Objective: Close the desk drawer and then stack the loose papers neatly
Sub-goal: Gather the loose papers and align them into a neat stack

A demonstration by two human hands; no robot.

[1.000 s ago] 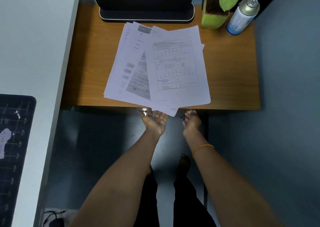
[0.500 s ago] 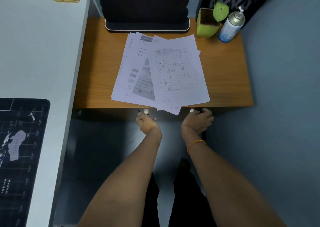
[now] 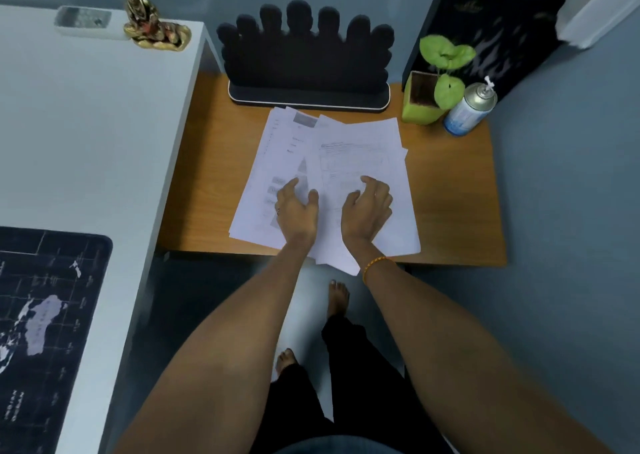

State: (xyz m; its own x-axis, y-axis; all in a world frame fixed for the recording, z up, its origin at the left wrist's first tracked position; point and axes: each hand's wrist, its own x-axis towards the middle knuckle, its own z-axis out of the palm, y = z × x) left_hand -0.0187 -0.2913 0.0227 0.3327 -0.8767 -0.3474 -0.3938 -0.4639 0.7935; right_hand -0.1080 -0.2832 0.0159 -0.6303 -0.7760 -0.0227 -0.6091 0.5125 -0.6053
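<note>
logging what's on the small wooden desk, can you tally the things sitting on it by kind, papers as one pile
loose paper pile: 1
black foam stand: 1
potted plant: 1
spray can: 1
total: 4
Both hands, left and right, rest spread on the papers; sheets overlap too much to count singly.

The left hand point(image 3: 297, 210) and right hand point(image 3: 367, 207) cover the middle of the papers point(image 3: 377, 141), so the print under them is hidden. The print beyond the fingers is too blurry to read. Below the wrists, the drawer cannot be seen under the wooden desk point(image 3: 457, 197).
</note>
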